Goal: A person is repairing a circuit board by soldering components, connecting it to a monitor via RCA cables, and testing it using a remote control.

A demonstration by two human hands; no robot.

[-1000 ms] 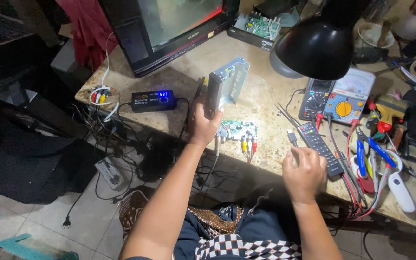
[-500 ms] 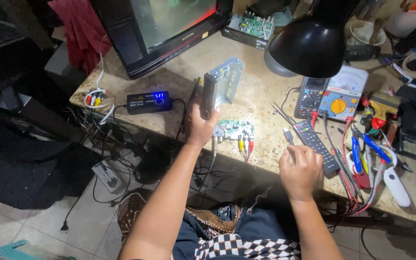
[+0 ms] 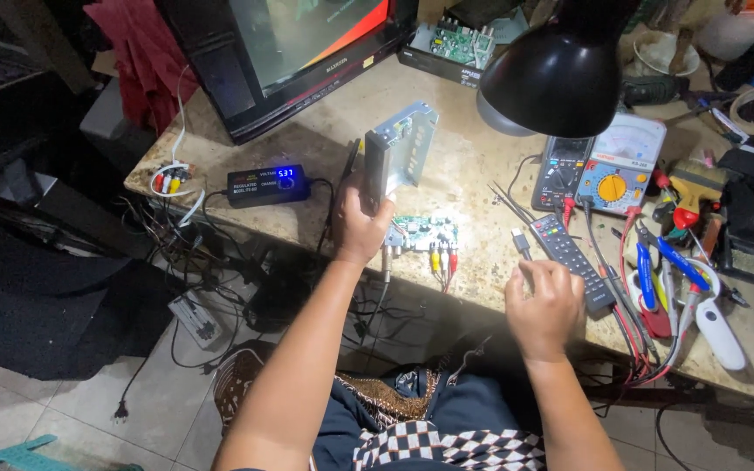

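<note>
From the head camera, the person's left arm reaches forward from the lap, forearm nearly straight, wrist bent slightly back. The left hand [image 3: 361, 218] is curled around the lower near corner of a metal casing [image 3: 400, 157], a grey sheet-metal shell that stands tilted on its edge on the stone worktop [image 3: 325, 139]; the grip is closed on it, thumb on the near face, fingers wrapped behind. Just beside that hand, toward the worktop's front edge, lies a small green circuit board [image 3: 421, 234] with yellow, white and red plugs [image 3: 442, 260] hanging off its near side.

The right arm comes up from the lower right, elbow low. The right hand [image 3: 544, 301] hovers at the front edge with fingers loosely bent and somewhat blurred; its grip is part open and holds nothing that can be made out. Its fingertips sit just beside the near end of a black remote control [image 3: 569, 257].

Farther back stand a black lamp shade [image 3: 560, 74], two multimeters [image 3: 599, 166], a small black power supply [image 3: 269, 185] with a blue display, and a television [image 3: 290, 52].
</note>
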